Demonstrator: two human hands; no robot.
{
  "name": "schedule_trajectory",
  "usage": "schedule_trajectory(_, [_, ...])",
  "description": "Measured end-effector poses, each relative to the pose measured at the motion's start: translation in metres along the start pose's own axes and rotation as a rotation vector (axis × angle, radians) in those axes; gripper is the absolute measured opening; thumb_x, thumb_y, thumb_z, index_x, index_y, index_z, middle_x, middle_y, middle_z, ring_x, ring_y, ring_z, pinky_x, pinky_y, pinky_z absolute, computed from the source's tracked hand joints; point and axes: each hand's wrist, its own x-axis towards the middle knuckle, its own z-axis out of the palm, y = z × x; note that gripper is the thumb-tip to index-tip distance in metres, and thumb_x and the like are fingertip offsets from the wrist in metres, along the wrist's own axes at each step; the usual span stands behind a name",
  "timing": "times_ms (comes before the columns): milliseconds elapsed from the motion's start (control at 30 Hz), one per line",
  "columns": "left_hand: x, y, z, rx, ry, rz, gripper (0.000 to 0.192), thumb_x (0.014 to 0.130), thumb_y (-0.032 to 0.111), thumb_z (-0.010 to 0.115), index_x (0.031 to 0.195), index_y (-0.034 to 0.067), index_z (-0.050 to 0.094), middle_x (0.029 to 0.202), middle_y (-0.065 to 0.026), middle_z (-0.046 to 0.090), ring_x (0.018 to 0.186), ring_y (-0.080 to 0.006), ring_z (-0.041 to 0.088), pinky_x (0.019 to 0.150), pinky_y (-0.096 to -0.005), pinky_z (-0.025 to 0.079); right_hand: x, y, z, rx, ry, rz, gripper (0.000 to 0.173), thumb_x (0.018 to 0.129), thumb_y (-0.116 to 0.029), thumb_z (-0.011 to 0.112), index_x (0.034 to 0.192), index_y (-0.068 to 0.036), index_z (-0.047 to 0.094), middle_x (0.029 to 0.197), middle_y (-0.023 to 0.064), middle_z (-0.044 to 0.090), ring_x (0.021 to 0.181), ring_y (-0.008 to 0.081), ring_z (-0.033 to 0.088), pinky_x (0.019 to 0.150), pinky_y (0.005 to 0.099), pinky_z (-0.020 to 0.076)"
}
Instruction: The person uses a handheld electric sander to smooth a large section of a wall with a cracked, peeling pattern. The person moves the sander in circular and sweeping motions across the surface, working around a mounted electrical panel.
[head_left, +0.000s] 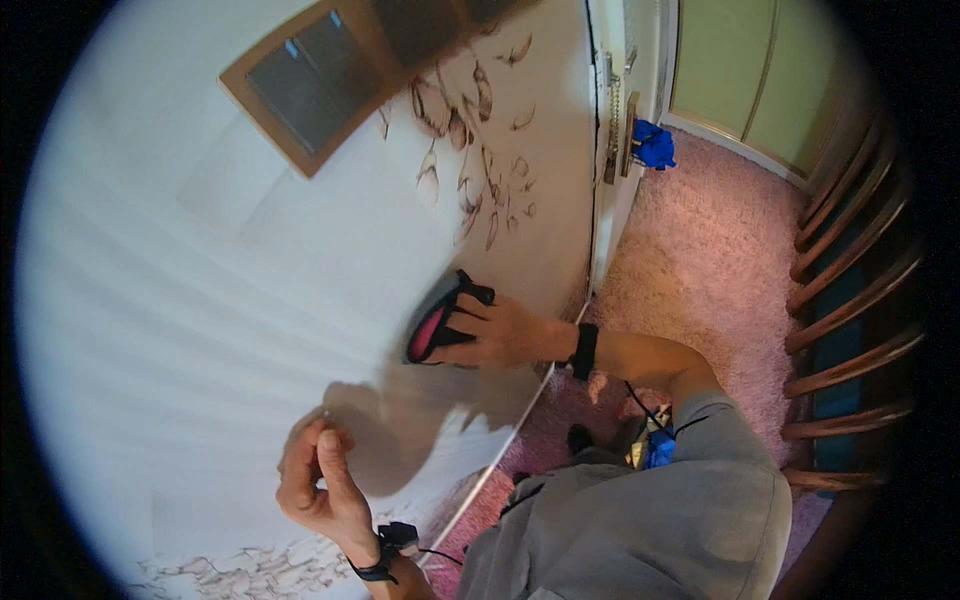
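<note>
My right hand grips a black-and-pink hand-held tool, held flat at a white wall; the exact kind of tool is unclear. Black parts of it pass between and beside the fingers. Lower left, my left hand is raised near the same wall, thumb up and fingers curled; whether something small is pinched in it cannot be told. Both wrists wear black bands, with a cable at each. Brown floral drawings mark the wall above the right hand, and more line patterns show at the lower left.
A brown-framed panel is on the wall at the top. A door edge with a chain and a blue bundle stand beyond the wall. Pink carpet covers the floor, with a wooden spindle railing at right. Blue-and-yellow items lie beside my body.
</note>
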Motion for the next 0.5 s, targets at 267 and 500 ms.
schedule_trajectory(267, [0.000,0.003,0.002,0.064,0.049,-0.066,0.024,0.103,0.021,0.075,0.112,-0.001,0.079,0.099,-0.0133,0.080,0.074,-0.0148,0.072,0.061,-0.0251,0.049,0.030,0.110,-0.026,0.018,0.490,0.295,0.063,0.087,-0.046,0.081,0.145,-0.027,0.064,0.150,0.0232,0.051,0.135,0.0465,0.053,0.115,0.0591,0.0466])
schedule_trajectory(500, [0.000,0.003,0.024,0.103,0.054,-0.139,0.026,0.105,0.024,0.074,0.116,0.001,0.079,0.098,-0.0100,0.080,0.074,-0.0143,0.072,0.062,-0.0241,0.048,0.090,0.098,-0.042,0.022,0.685,0.206,0.068,0.096,-0.030,0.078,0.156,-0.009,0.052,0.161,0.0409,0.033,0.141,0.0649,0.042,0.117,0.0633,0.0416])
